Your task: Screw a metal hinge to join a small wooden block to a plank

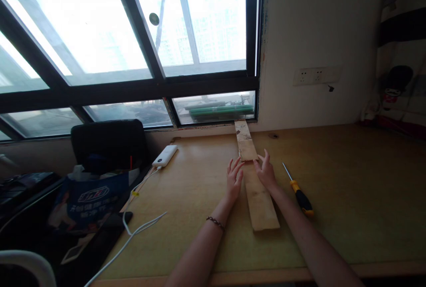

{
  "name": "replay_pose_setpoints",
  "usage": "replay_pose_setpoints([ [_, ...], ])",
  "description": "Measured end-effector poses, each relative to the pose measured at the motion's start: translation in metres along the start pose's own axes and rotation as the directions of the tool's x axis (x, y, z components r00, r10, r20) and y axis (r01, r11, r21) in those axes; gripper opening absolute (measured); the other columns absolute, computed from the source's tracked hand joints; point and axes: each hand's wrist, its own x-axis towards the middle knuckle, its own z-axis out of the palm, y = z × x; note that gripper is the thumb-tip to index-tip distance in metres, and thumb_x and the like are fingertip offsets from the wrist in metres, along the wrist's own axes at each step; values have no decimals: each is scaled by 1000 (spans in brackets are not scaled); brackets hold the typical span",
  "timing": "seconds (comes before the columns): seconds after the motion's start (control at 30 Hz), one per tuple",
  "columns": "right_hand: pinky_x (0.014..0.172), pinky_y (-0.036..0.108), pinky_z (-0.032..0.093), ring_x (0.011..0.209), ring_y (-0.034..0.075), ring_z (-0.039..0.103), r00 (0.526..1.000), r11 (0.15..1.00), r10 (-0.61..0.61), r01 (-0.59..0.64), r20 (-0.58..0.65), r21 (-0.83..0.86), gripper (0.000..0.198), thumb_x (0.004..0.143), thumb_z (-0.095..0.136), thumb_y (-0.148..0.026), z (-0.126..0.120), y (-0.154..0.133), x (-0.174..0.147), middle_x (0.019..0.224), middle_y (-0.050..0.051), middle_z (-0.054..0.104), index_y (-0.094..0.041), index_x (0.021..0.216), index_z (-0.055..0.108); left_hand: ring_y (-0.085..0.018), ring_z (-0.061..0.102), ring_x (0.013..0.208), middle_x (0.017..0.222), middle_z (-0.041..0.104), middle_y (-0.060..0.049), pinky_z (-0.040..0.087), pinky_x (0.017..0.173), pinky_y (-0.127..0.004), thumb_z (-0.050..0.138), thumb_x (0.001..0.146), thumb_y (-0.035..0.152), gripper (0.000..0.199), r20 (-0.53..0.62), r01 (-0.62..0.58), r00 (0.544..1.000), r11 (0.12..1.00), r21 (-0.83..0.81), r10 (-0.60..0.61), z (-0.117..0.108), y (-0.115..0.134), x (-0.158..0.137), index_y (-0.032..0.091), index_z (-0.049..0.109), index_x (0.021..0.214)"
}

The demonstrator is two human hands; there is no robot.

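Observation:
Two wooden boards lie end to end on the table. The far board runs back to the window wall, and dark marks cover its far half. Nearer to me is the plain near board; whether the two ends overlap or only meet, I cannot tell. My left hand is at the left side of the joint with fingers apart, close to a small thin shiny piece at the board's edge. At the right side, my right hand has its fingers spread, fingertips touching the boards near the joint.
A screwdriver with a yellow and black handle lies right of my right forearm. On the left are a white power bank and its white cable. A black chair with a blue bag stands beyond the table's left edge.

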Motion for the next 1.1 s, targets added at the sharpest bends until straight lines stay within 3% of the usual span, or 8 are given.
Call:
replay_pose_setpoints([
  [0.13, 90, 41, 42, 109, 25, 53, 997, 994, -77, 76, 15, 80, 63, 85, 42, -38, -4, -13, -1, 124, 18, 50, -14, 135, 14, -18, 13, 134, 137, 38, 0, 9, 109, -43, 39, 85, 34, 34, 29, 12, 1000, 1000, 18, -12, 3, -5, 1, 27, 56, 115],
  [0.27, 102, 43, 30, 125, 22, 36, 967, 965, -241, 230, 82, 127, 64, 85, 42, -33, -2, -22, -3, 134, 14, 40, -17, 137, 8, -19, 7, 135, 141, 32, 2, -1, 108, -46, 43, 83, 37, 38, 49, 107, 993, 994, 31, -108, 7, -13, 4, 32, 51, 120],
  [0.43, 106, 44, 22, 132, 19, 22, 913, 934, -357, 347, 198, 82, 68, 85, 42, -30, -1, -30, -7, 140, 10, 31, -21, 139, 1, -19, 6, 135, 141, 32, 2, -6, 107, -45, 45, 82, 40, 42, 81, 161, 983, 987, 17, -162, 11, -15, 4, 35, 47, 123],
  [0.53, 107, 45, 22, 132, 20, 20, 913, 933, -355, 358, 203, 20, 67, 85, 43, -30, -1, -30, -6, 140, 9, 32, -22, 139, 5, -19, 7, 135, 143, 29, 2, -3, 107, -47, 40, 84, 41, 46, 91, 157, 983, 986, 59, -162, 10, -18, 4, 34, 38, 129],
  [0.63, 104, 47, 25, 129, 22, 27, 960, 963, -267, 269, 88, -12, 63, 85, 42, -29, 2, -19, -3, 137, 11, 36, -19, 139, 11, -18, 9, 135, 143, 28, 2, 2, 108, -45, 41, 84, 41, 48, 49, 144, 988, 988, 50, -146, 11, -24, 3, 33, 36, 130],
  [0.77, 97, 48, 34, 120, 26, 43, 998, 999, 21, -18, -62, 49, 58, 81, 43, -31, 12, 12, 2, 129, 17, 45, -13, 133, 23, -18, 12, 134, 143, 28, -1, 7, 109, -40, 42, 82, 44, 49, -36, 155, 987, 987, -50, -157, 14, -27, 1, 28, 40, 128],
  [0.9, 79, 39, 48, 95, 25, 60, 953, 937, 298, -283, -48, 204, 52, 73, 50, -30, 23, 41, 5, 108, 15, 61, -15, 122, 40, -17, 14, 134, 144, 24, -3, 12, 110, -36, 37, 84, 47, 51, -60, 208, 973, 963, -169, -221, 16, -22, -3, 25, 38, 130],
  [1.1, 58, 31, 51, 70, 21, 65, 903, 869, 428, -421, 30, 259, 43, 67, 51, -24, 24, 51, 6, 80, 8, 68, -15, 108, 52, -14, 14, 134, 146, 19, -3, 14, 110, -32, 30, 86, 46, 53, -81, 281, 943, 904, -322, -322, 21, -29, -8, 24, 30, 134],
])
